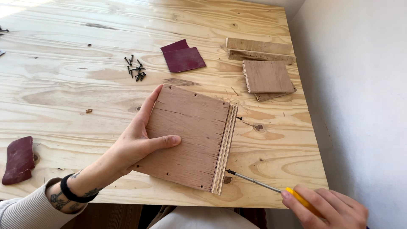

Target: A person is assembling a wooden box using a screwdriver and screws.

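Nearest to the camera, the right hand (328,208) is curled tight around the yellow handle of a screwdriver (271,187). Its thin metal shaft points left, and the tip sits on a dark screw (229,171) going into the edge of a wooden board piece (191,136). The left hand (135,143) lies flat on top of that piece, fingers spread wide, thumb across the face — pressing it down on the table (63,93). The piece rests near the front edge of the table, in the middle. It is two plywood boards joined at the right side, where the layered edge shows. It looks stiff and hard, not heavy, and its smooth face could slide on the table, so a flat palm on the big face seems a good way to hold it. The thin edge might split near a screw. A second screw (239,118) sticks out higher up that edge. Farther back lie a little pile of dark screws (135,70), red sandpaper (183,56), more wood boards (265,70) — and another red sandpaper bit (18,160) at the left.
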